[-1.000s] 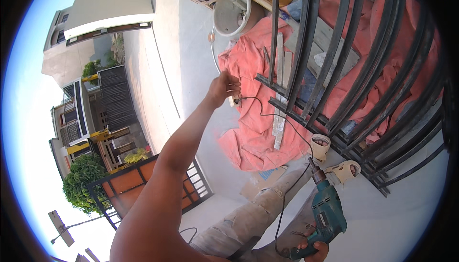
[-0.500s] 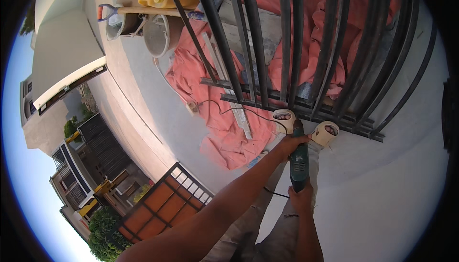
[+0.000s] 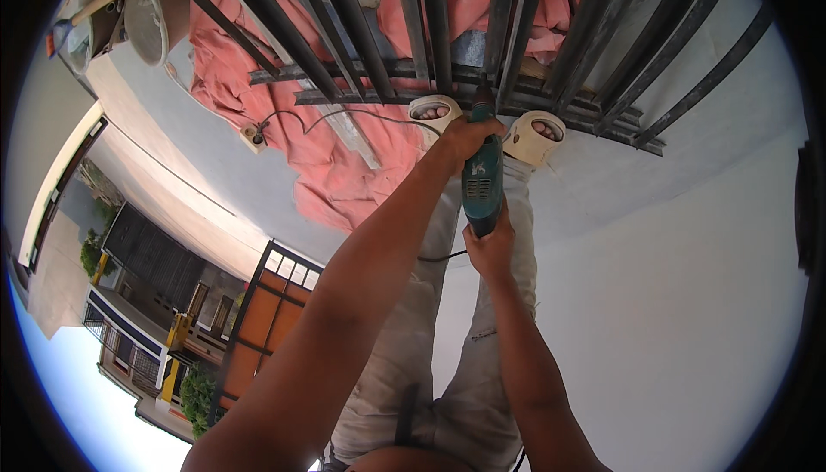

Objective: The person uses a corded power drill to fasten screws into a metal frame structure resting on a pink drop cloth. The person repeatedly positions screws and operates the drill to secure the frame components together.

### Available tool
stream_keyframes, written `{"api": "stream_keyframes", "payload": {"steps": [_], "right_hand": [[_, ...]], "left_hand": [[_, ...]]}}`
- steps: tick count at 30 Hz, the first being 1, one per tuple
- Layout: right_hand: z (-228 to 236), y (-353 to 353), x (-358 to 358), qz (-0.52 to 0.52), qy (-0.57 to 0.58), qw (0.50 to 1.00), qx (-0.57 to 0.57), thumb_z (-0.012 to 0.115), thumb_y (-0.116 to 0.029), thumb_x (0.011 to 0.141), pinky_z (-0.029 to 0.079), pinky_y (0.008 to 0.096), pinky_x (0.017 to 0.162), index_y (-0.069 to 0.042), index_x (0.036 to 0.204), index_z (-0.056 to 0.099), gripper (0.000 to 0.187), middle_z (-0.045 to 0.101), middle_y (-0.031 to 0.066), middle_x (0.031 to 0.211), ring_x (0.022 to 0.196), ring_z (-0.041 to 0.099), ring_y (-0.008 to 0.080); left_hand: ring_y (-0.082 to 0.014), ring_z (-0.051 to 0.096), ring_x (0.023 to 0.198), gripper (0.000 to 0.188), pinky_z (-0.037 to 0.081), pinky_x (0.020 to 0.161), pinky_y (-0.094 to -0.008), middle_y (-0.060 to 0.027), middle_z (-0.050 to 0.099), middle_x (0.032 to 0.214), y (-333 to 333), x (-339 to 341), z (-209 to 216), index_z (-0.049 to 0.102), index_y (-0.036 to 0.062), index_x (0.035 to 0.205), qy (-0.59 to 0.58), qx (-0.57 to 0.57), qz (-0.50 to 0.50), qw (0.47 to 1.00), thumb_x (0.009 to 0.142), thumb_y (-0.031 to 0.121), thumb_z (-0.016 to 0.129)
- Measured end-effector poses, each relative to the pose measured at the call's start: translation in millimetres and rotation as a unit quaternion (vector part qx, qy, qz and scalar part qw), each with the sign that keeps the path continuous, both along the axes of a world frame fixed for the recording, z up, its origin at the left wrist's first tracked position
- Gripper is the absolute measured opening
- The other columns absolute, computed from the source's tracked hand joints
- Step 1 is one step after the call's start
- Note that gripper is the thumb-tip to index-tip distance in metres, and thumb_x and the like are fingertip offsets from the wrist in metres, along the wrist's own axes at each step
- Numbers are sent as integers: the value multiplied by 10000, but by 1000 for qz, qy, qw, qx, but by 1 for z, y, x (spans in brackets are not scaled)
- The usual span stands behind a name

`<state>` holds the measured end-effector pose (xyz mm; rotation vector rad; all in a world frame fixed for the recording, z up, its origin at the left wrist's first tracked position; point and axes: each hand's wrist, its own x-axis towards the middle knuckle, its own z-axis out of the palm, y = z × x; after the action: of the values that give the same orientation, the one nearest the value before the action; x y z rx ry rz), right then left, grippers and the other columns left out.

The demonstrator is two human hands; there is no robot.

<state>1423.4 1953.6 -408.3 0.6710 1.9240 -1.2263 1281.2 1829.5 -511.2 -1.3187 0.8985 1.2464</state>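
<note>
Both my hands hold a dark teal power drill point(image 3: 482, 181) that points away from me, between my feet. My left hand point(image 3: 471, 138) wraps round its front part, behind the chuck. Farther back, my right hand point(image 3: 491, 244) grips the rear handle. The drill's front end reaches the crossbars of a black metal bar frame point(image 3: 525, 106); whether the bit touches the metal I cannot make out. A black cord point(image 3: 443, 257) runs out beside my right hand.
My feet in cream shoes point(image 3: 539, 135) stand at the frame's near edge. A pinkish-red cloth point(image 3: 344, 181) lies under the bars and to the left, with a socket block point(image 3: 252, 136) and cable on it. Buckets point(image 3: 146, 24) stand far left. An orange-panelled gate point(image 3: 267, 308) is at left.
My view has shifted, so the frame, cloth and feet now sit higher and farther left in the picture. Both hands keep their hold on the drill.
</note>
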Motion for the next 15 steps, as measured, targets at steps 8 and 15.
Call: {"api": "stream_keyframes", "payload": {"steps": [8,15], "right_hand": [[-14,-1,19,-9,0,1000,18,727,-16,732,539,453,902,5,1485,361,838,645,254,1216,1105,659,420],[-25,5,31,-9,-15,1000,22,709,-5,738,535,447,907,12,1472,376,807,657,249,1198,1097,661,424]], "left_hand": [[-257,679,784,577,585,708,-415,-134,650,960,2,16,-16,580,-19,1181,42,26,-3,999,747,279,817],[-236,672,753,534,580,687,-388,-125,655,935,8,24,-16,602,-22,1146,59,8,-19,998,755,276,811]]}}
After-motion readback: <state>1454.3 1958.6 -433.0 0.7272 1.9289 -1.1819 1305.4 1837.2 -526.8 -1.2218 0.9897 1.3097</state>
